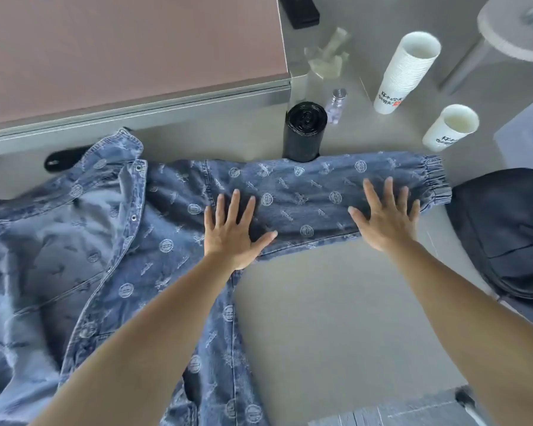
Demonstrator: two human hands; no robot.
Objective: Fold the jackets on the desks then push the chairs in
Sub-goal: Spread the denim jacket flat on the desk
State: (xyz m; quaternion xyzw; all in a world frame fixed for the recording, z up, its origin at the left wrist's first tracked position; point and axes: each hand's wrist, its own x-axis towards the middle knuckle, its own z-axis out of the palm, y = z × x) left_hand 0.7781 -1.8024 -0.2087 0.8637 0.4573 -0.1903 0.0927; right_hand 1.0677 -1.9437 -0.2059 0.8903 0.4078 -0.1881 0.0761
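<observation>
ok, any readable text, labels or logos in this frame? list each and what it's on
None can be quoted with confidence.
On the stack of paper cups: black printed characters with a red part near the base, too blurred to read.
On the single paper cup: the same style of black print, too blurred to read.
On the denim jacket: repeated round emblems and script marks, too small to read.

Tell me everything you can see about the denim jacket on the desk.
The jacket is blue denim, covered with pale round logos and small marks, with metal snaps down its front edge. It lies open and unfolded on the grey desk, its lighter inside showing at the left. One sleeve stretches out to the right, ending in a gathered elastic cuff. The left hand and the right hand press flat on that sleeve. A black roll stands against the sleeve's far edge.
</observation>
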